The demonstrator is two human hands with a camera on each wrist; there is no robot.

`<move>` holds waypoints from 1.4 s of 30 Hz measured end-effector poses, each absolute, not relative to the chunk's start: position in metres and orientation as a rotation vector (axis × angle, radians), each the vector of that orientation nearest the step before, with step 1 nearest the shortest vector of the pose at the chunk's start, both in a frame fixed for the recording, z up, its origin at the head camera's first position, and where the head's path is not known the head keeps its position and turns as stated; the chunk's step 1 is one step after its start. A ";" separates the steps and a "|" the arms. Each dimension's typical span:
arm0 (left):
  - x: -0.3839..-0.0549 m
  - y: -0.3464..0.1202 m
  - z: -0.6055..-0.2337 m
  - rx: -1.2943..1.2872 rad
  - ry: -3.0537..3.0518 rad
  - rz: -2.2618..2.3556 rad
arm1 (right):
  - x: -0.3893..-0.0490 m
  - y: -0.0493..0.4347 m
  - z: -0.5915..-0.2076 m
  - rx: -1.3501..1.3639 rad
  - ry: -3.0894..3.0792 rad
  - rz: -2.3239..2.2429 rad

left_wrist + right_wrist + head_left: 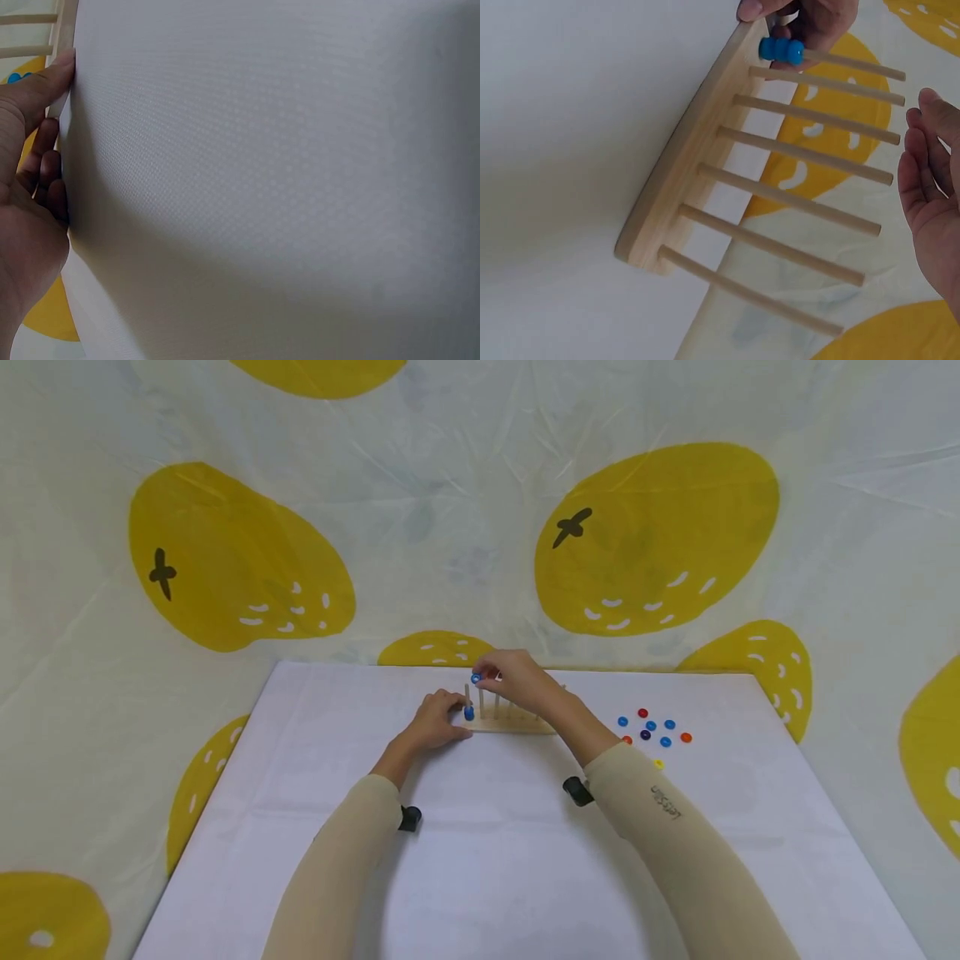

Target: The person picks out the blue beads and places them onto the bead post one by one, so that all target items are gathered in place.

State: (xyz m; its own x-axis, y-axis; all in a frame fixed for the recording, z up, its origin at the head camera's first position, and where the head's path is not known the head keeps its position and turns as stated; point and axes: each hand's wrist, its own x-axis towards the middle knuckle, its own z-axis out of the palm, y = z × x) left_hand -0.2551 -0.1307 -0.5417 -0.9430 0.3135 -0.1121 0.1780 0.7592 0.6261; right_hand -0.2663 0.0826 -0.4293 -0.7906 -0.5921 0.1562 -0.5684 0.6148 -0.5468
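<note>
- Fingers of the right hand (519, 679): thumb and forefinger pinch a small blue bead (476, 678) (head view). In the right wrist view this hand sits at the right edge, fingertips near the free ends of the pegs (806, 155); the bead cannot be made out there.
- Held bead: raised near the peg tops at the left end of the stand. Which peg it lines up with, cannot tell.
- Left hand (437, 718): grips the left end of the wooden peg stand (513, 724), thumb against the near edge of the base, other fingers reaching round the end.
- Stand: pale wood, long base resting on the white table (487, 860) near its far edge; seven pegs upright in a single row.
- End peg beside the left hand: threaded blue beads (781, 50), stacked down near the base; three distinguishable in the right wrist view.
- Loose beads (651, 726): scattered on the table to the right of the stand, well apart from it. Colours: blue, red, orange, one dark, and a yellow bead (658, 764) close to the right forearm.
- Sleeves (337, 860): beige, both arms; dark lettering (666, 802) on the right one.
- Backdrop (450, 443): pale cloth, large yellow fruit-like shapes.
</note>
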 end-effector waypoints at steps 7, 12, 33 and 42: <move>-0.256 -0.131 -0.544 0.410 2.755 0.943 | -0.266 0.071 -0.428 -1.020 2.770 -0.908; -0.256 -0.132 -0.544 0.403 2.749 0.956 | -0.267 0.067 -0.432 -1.013 2.748 -0.884; -0.256 -0.133 -0.544 0.408 2.748 0.945 | -0.271 0.064 -0.442 -0.980 2.730 -0.833; -0.256 -0.132 -0.542 0.402 2.744 0.948 | -0.270 0.064 -0.442 -0.961 2.731 -0.835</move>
State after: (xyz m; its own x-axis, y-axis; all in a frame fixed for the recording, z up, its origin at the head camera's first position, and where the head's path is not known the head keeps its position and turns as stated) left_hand -0.2556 -0.1321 -0.5424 -0.9406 0.3218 -0.1085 0.1862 0.7559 0.6276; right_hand -0.2701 0.0640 -0.4417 -0.7893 -0.6111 0.0597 -0.5400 0.6446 -0.5411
